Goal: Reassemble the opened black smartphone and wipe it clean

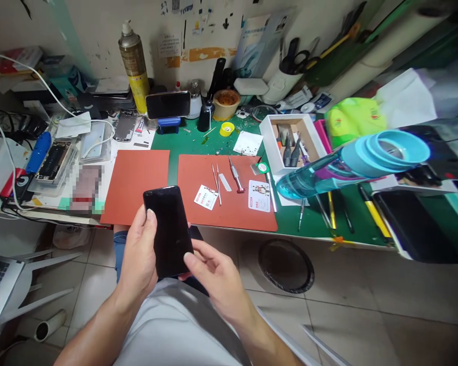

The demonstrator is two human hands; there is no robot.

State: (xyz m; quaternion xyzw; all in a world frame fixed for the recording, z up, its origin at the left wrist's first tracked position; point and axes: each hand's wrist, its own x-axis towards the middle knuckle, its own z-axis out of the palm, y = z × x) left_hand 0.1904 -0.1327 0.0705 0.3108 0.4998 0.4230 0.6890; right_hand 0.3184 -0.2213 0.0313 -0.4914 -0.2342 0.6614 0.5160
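A black smartphone [169,231] with a dark screen is held over my lap, in front of the bench edge. My left hand [140,249] wraps its left side, with the thumb along the edge near the top. At the lower right corner, my right hand [213,269] grips the phone between thumb and fingers; some of those fingers are hidden behind it. Beyond the phone, a screwdriver [235,175], tweezers [217,184] and two printed cards [206,197] lie on a brown mat [229,216].
A blue water bottle [328,165] lies tilted on the right beside a white box [269,137] of tools. Another phone [168,105] rests on a blue stand at the back. A spray can [134,66] stands behind. Below the bench is a round black bin [286,265].
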